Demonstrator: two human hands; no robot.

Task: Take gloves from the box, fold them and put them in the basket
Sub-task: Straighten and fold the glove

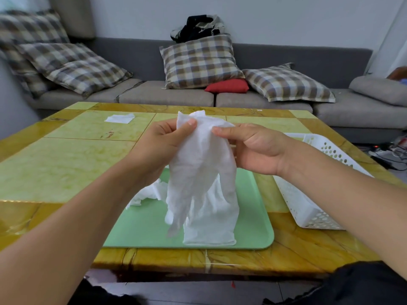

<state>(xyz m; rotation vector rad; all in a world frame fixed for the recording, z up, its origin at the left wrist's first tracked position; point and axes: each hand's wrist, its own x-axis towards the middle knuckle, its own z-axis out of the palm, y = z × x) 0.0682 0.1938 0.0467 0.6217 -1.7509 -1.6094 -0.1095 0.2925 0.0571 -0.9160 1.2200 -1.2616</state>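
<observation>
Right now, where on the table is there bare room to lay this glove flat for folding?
Bare tabletop lies left of the green tray, short of the folded white piece. The tray's near-left part is free too. Its middle holds crumpled gloves, and the white basket crowds the right.

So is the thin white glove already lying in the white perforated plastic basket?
No, both hands hold the thin white glove up above the green tray.

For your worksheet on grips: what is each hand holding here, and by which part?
Both hands hold one white glove by its top edge: the left hand pinches the left corner, the right hand the right side. Its fingers hang down.
</observation>
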